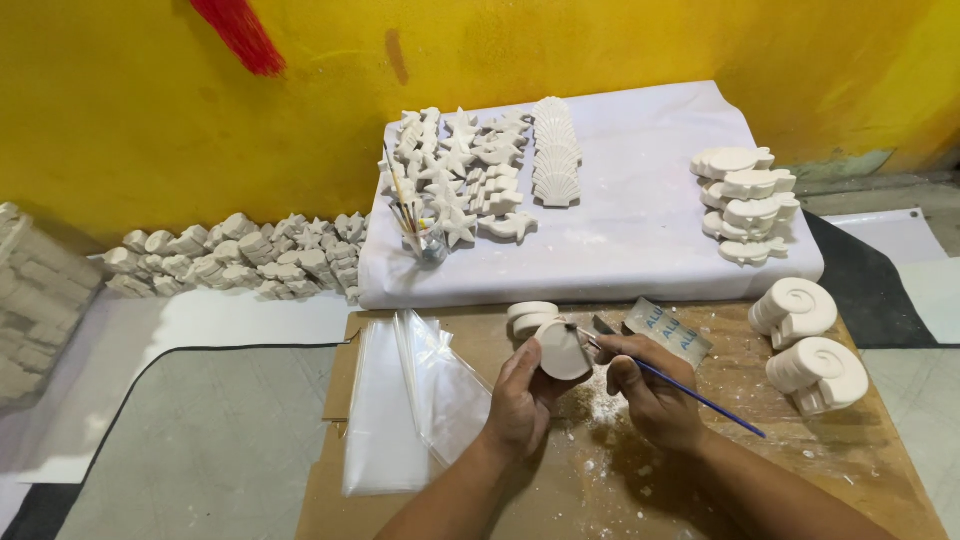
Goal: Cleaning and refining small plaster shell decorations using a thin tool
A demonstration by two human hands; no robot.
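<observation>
The left hand (522,400) grips a plaster piece (562,350) above the cardboard board (700,470); pale, rounded, unpainted, its flat face tilts up and right. The right hand (650,395) pinches a blue-handled brush (670,378), whose long axis runs from lower right to upper left, tip touching the piece's upper edge. Clear plastic bags (400,400) lie left. Snail-shaped casts (810,350) stand right, well apart. Beyond, a white-covered slab (640,220) carries more casts.

white plaster starfish (455,160), scallop shells (556,152), spiral shells (806,345), clear bags (410,395), brush jar (428,243), yellow wall (130,110).
</observation>
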